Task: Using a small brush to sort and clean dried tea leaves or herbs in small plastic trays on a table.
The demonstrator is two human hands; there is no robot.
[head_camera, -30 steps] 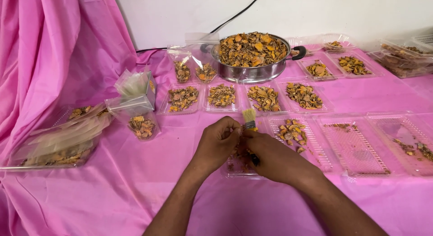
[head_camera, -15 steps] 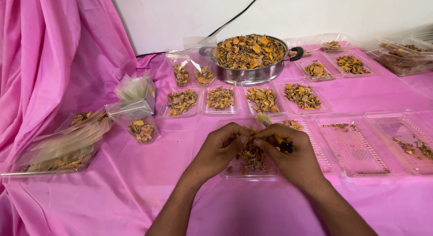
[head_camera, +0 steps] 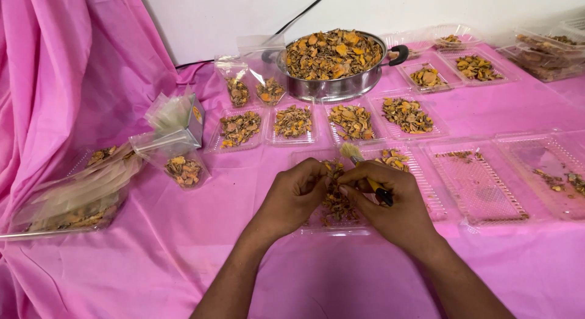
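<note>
Centrally, both hands (head_camera: 347, 197) over clear tray (head_camera: 332, 224), brush (head_camera: 365, 173) in right.

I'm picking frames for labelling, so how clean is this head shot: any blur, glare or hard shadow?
Head view: light is even and soft, with only faint shadows under the left hand and right hand; mild glare on the steel pan and the clear trays; the hands and the brush look sharp.
</note>
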